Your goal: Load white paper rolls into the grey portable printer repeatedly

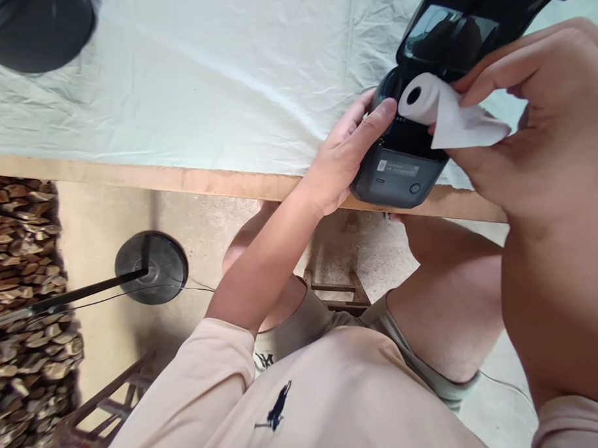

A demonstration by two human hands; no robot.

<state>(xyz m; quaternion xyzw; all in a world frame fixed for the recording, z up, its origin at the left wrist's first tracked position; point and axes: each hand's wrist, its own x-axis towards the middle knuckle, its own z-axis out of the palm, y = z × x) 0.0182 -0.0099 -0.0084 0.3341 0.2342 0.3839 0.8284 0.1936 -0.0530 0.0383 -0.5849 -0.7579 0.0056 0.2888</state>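
A small dark printer (396, 172) stands at the near edge of the table, its lid (450, 36) swung up and open. My left hand (348, 154) grips the printer's left side, fingers wrapped against the body. My right hand (538, 115) holds a white paper roll (426, 98) over the open compartment, with a loose strip of paper trailing toward my palm. The roll's hollow core faces the camera.
A pale wrinkled cloth (210, 77) covers the table with a wooden edge (158, 178). A dark round object (38, 22) sits at the far left. Below are a round black stand base (151, 266), stacked firewood (17, 292), a wooden stool (333, 287) and my knees.
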